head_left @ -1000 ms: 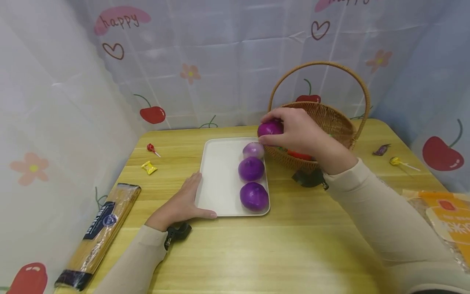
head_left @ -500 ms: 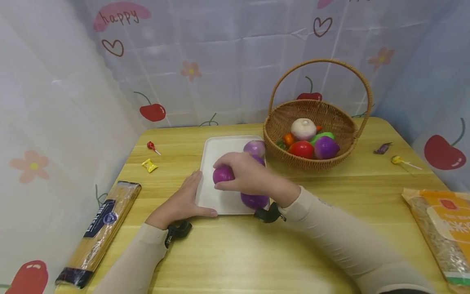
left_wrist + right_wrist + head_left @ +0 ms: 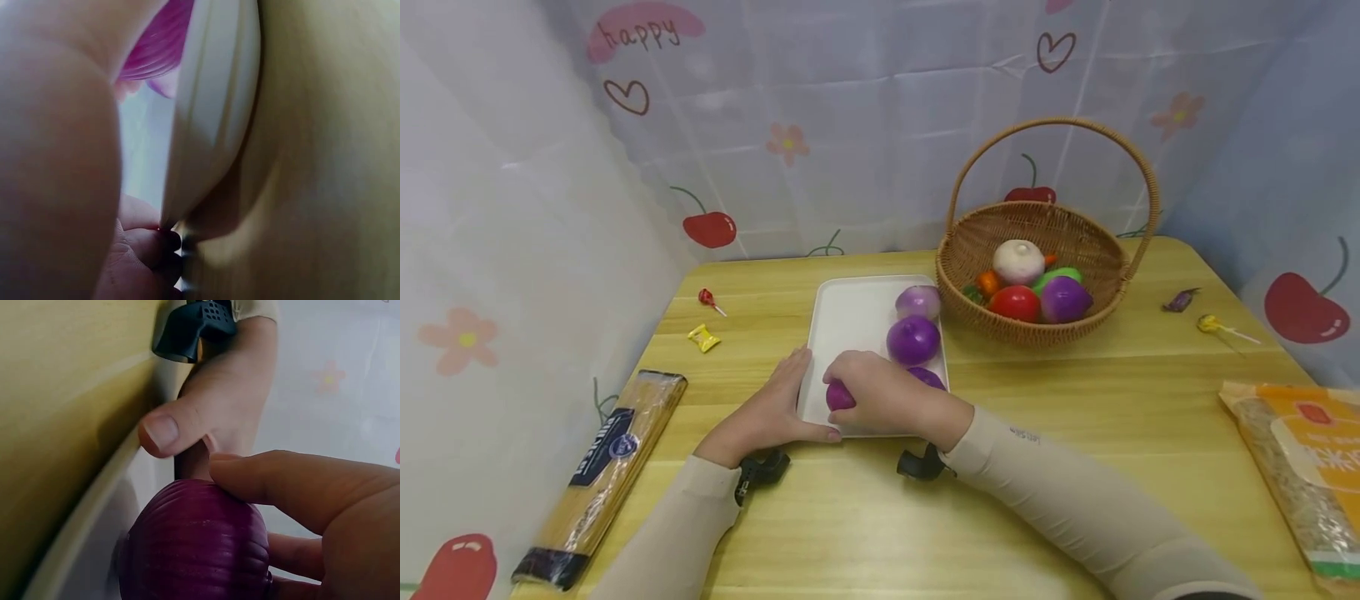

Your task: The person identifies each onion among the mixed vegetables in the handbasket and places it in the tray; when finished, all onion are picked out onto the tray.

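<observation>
My right hand grips a purple onion from above, thumb and fingers around it, low over the front left of the white tray. In the right wrist view the onion's ribbed side shows, close to the tray. My left hand lies at the tray's front left corner, its fingers extended along the left edge and its thumb along the front edge. Along the tray's right side stand a pale purple onion, a darker purple one, and another purple onion partly hidden behind my right hand.
A wicker basket at the back right holds a white bulb, a tomato, a purple onion and other vegetables. A spaghetti pack lies left, an orange bag right. Small candies lie on both sides.
My right hand has carried the purple onion from beside the basket leftward and toward the front, over the tray's left part, and lower. My left hand has stayed at the tray corner.
</observation>
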A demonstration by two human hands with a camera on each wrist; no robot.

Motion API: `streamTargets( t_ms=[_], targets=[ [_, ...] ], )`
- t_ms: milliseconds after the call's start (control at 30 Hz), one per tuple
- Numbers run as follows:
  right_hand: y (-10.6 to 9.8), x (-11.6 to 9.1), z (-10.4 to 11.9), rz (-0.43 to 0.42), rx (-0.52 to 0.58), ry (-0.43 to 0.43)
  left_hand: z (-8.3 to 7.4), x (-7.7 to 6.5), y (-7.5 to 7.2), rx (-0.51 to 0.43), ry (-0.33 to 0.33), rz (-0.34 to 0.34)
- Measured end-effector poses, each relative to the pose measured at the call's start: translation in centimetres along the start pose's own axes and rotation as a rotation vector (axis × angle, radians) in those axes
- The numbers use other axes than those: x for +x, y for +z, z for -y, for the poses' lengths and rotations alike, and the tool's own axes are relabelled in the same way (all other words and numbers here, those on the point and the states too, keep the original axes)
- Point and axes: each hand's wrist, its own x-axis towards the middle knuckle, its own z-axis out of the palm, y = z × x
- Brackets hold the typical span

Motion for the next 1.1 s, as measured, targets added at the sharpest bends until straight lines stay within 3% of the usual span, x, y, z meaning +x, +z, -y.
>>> streamTargets(
  t_ms=[533,1100],
  targets=[
    [0.5,-0.5,0.4,0.030,0.033,-0.004,0.2,-0.4,0.1,-0.002,-0.025,0.012],
    [-2.6,-1.5,0.3,-0.071,0.056,-0.029,-0.1,-0.1,0.1,-0.018,-0.009,0.005]
  ],
)
